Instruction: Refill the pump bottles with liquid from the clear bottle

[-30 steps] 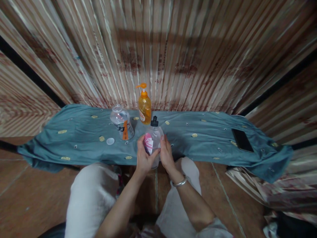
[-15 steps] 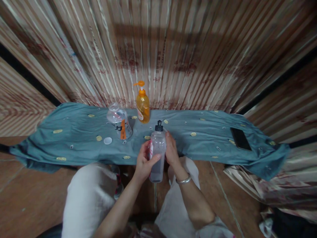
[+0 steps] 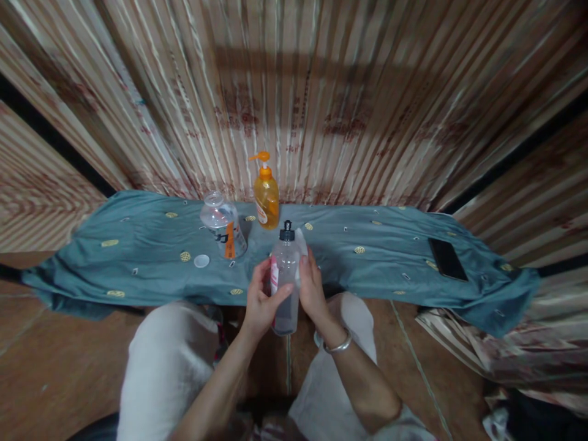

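Both hands, left hand (image 3: 260,300) and right hand (image 3: 312,288), wrap around an upright clear bottle (image 3: 285,275) with a black cap (image 3: 287,231)

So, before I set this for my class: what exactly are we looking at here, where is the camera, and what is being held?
There is no machine. A camera worn on a person's head looks forward and down, so the arms reaching in from below are that person's own. The left hand and right hand together hold a clear bottle with a black cap upright. Beyond them lies a blue-green patterned cloth. On it stand an orange pump bottle and a clear open bottle, with a small white cap beside it. A dark phone lies at the right.
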`<action>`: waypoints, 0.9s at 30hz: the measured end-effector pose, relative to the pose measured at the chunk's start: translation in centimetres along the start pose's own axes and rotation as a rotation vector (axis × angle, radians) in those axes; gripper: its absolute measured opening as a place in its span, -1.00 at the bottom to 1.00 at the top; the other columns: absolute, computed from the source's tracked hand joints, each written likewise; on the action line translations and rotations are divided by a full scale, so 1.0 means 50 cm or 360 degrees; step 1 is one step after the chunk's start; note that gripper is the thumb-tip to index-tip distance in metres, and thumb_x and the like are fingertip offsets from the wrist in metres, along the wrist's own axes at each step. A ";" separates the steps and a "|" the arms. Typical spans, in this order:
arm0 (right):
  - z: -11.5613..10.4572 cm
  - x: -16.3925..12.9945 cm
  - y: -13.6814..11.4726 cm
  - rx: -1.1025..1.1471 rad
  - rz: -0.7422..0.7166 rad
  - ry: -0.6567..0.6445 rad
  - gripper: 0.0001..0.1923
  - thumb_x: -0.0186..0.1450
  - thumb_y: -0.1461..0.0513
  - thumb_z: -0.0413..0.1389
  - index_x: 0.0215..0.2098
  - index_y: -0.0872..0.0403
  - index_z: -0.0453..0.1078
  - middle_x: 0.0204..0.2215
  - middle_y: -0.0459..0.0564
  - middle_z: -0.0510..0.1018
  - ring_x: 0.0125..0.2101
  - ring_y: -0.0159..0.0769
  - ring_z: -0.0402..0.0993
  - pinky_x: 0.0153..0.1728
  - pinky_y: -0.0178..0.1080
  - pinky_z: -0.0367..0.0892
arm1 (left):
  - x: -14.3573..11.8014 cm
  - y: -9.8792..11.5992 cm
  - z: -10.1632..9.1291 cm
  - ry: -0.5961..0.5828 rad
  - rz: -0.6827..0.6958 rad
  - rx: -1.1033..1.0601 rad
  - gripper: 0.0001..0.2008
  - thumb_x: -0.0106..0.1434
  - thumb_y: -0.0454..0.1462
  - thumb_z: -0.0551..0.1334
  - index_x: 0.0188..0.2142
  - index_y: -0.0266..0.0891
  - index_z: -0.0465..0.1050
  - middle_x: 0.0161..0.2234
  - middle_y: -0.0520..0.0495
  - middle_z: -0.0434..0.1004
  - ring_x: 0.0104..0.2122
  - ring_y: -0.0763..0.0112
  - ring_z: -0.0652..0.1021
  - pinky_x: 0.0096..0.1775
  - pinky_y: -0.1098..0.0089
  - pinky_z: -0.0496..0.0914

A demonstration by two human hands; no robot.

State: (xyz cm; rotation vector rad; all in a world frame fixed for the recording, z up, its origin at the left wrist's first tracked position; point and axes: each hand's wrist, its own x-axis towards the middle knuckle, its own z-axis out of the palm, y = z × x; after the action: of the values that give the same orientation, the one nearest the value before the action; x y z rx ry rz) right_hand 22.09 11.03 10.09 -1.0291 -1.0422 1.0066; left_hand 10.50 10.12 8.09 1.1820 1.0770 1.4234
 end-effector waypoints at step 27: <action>-0.049 0.038 -0.043 0.0151 0.0225 0.0048 -0.56 -0.19 0.12 0.41 -0.35 0.02 0.46 -0.47 -0.18 0.59 -0.48 -0.36 0.43 -0.38 -0.27 0.38 | -0.039 0.011 0.020 -0.0235 -0.0225 -0.0047 -0.55 0.17 0.06 0.32 -0.12 -0.23 0.54 -0.13 -0.09 0.62 -0.09 0.22 0.56 0.03 0.27 0.39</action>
State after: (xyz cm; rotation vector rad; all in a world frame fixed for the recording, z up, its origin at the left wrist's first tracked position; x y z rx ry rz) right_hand 25.16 12.02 12.09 -1.0480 -0.8982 1.1406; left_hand 11.57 8.14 8.52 1.1480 1.0129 1.2205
